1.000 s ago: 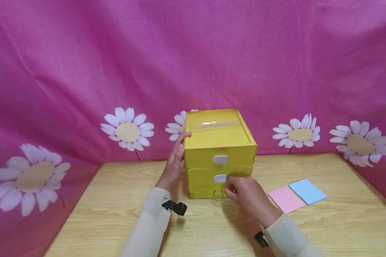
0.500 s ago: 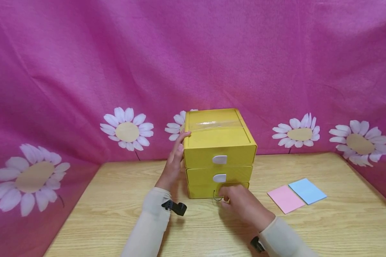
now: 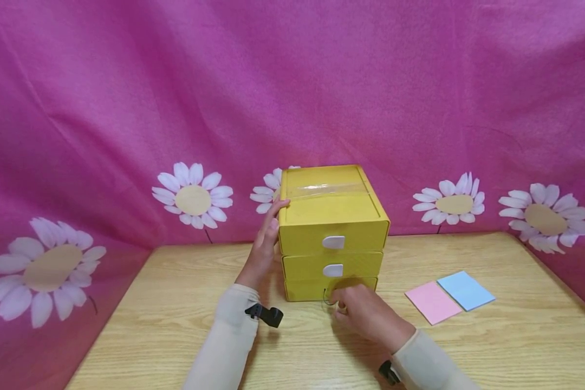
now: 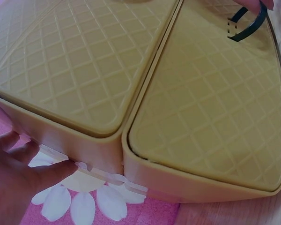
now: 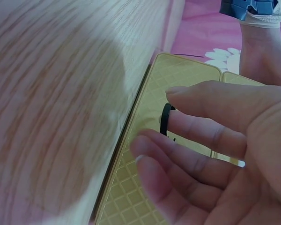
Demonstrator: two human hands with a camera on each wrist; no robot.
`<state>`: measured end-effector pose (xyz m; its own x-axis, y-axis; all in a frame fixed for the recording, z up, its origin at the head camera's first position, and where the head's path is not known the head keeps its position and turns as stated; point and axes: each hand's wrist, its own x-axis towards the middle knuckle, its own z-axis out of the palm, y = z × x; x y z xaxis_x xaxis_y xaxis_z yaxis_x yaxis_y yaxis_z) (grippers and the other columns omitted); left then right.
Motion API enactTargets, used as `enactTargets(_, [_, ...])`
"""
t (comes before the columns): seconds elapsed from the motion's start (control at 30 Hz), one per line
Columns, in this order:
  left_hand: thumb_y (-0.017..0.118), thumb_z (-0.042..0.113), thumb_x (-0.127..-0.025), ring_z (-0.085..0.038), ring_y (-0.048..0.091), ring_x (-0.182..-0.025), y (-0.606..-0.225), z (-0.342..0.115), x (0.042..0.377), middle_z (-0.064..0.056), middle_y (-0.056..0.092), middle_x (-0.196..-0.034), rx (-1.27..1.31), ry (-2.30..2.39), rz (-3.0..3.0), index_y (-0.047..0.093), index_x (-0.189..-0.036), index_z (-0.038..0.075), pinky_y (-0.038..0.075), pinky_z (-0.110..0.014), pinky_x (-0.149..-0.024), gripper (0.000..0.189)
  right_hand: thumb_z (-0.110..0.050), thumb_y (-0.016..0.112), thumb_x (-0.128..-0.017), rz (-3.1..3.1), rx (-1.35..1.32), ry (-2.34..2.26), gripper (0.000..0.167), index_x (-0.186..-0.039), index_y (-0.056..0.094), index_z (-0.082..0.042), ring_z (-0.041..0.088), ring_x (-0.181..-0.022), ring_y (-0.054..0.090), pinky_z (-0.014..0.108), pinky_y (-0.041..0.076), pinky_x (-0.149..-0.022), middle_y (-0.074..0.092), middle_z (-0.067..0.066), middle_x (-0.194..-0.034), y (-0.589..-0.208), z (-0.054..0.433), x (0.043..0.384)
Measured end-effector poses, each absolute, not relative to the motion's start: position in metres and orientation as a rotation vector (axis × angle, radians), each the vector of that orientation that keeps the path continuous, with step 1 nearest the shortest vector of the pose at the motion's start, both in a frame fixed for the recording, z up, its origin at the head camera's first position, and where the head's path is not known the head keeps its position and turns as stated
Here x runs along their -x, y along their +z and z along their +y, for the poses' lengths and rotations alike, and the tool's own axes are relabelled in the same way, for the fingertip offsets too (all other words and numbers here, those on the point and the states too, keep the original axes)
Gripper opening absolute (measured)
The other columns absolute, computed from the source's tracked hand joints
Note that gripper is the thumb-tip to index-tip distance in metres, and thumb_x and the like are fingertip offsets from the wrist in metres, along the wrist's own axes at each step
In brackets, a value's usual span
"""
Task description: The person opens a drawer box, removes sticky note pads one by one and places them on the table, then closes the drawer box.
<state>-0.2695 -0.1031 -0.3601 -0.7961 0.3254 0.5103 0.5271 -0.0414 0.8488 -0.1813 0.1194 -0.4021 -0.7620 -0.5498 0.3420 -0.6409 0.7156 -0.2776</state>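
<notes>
A yellow three-drawer storage box (image 3: 329, 211) stands on the wooden table, clear tape across its top. White tab handles mark the upper two drawers, while the bottom drawer (image 3: 303, 291) has a thin black loop handle (image 5: 165, 120). My left hand (image 3: 260, 255) rests along the box's left side, one fingertip over the top edge. In the left wrist view, its fingers lie extended against the side wall. At the bottom drawer's front, my right hand (image 3: 370, 313) hooks its index finger through the loop, with the thumb close above. All three drawers are closed.
Right of the box, a pink sticky-note pad (image 3: 434, 302) and a blue sticky-note pad (image 3: 466, 291) lie side by side on the table (image 3: 175, 325). Behind hangs a magenta cloth (image 3: 292, 86) printed with white daisies.
My right hand has moved down and left from beside the middle drawer's tab to the bottom drawer's loop, its index finger now through it. The left hand and box have stayed in place.
</notes>
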Motion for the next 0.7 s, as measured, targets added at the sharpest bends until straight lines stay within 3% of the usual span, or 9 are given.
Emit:
enactTargets(0.17, [0.027,0.044,-0.099,-0.018,0.014,-0.144,-0.3642,-0.1029,0.2733,-0.004,0.003,-0.162,0.935,-1.926,-2.048,0.031,-0.148,0.025,0.023,-0.056,-0.11,0.053,-0.002,0.072,-0.072,-2.671,-0.951,0.573,0.011,-0.077,0.068,-0.01,0.003,-0.058,0.04,0.022,0.037,-0.051,0.055,-0.006,-0.064,-0.4024,0.1192,0.1801])
enactTargets(0.53, [0.028,0.045,-0.098,-0.018,0.013,-0.145,-0.3641,-0.1029,0.2736,-0.001,0.004,-0.162,0.939,-1.929,-2.039,0.033,-0.148,0.025,0.022,-0.056,-0.11,0.053,-0.003,0.073,-0.074,-2.692,-0.899,0.615,0.01,-0.079,0.066,-0.01,0.004,-0.059,0.044,0.024,0.039,-0.052,0.059,-0.004,-0.068,-0.4012,0.1179,0.1791])
enactTargets(0.7, [0.028,0.044,-0.099,-0.018,0.014,-0.144,-0.364,-0.103,0.2729,-0.006,0.004,-0.162,0.93,-1.927,-2.045,0.033,-0.148,0.026,0.023,-0.056,-0.11,0.053,-0.003,0.074,-0.075,-2.696,-0.873,0.604,0.011,-0.081,0.067,-0.009,0.004,-0.06,0.046,0.025,0.042,-0.054,0.061,-0.004,-0.07,-0.4014,0.1171,0.1792])
